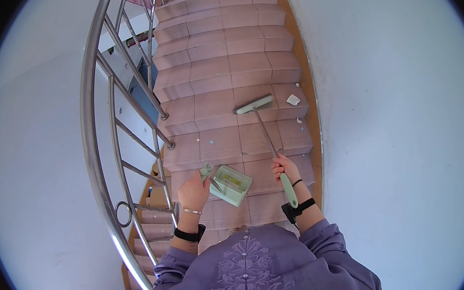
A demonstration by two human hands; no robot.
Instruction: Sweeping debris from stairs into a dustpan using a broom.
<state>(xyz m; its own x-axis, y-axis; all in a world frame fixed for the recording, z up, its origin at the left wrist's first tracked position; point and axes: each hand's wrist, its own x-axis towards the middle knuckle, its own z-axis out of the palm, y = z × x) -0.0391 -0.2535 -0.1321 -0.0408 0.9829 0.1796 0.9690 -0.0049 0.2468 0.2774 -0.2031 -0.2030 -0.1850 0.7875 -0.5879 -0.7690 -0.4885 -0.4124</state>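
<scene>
My right hand is closed round the handle of a broom with a pale green grip and grey shaft. The broom's head rests on a stair tread ahead of me, left of a crumpled white paper scrap. Closed on the upper handle of a light green dustpan is my left hand. The pan sits on a lower step between my hands, and a yellowish patch shows inside it. Its handle is partly hidden by my fingers.
Pink tiled stairs climb away from me. A curved metal railing runs along the left, and a pale wall rises on the right. Small scraps lie on the treads, some near the right wall. Lower steps descend at left.
</scene>
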